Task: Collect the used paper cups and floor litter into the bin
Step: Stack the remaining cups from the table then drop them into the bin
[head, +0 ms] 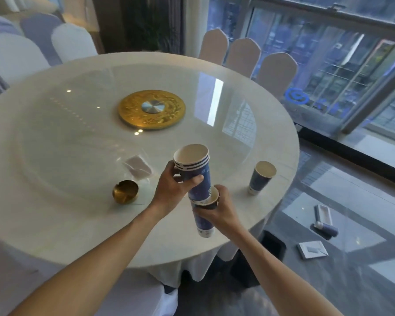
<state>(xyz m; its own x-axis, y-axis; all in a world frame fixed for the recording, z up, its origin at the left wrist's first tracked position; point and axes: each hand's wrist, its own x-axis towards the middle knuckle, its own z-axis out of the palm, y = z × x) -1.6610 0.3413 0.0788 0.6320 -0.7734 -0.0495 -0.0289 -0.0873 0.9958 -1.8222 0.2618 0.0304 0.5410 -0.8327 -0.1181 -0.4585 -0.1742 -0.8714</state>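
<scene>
Over the near right part of the round white table (55, 220), my left hand (171, 190) grips a stack of blue paper cups (195, 169) with white rims, tilted toward me. The stack's bottom sits in the mouth of a single blue paper cup (204, 221) that my right hand (217, 210) holds from the right. Another blue paper cup (260, 177) stands upright near the table's right edge. On the glossy floor to the right lie a blue and white box (324, 218) and a flat white packet (311, 249). No bin is in view.
A gold ashtray (124, 191) and a clear plastic wrapper (137, 167) lie on the glass turntable left of my hands. A gold disc (151, 109) marks the table's centre. Covered chairs (244, 55) ring the far side. Windows run along the right.
</scene>
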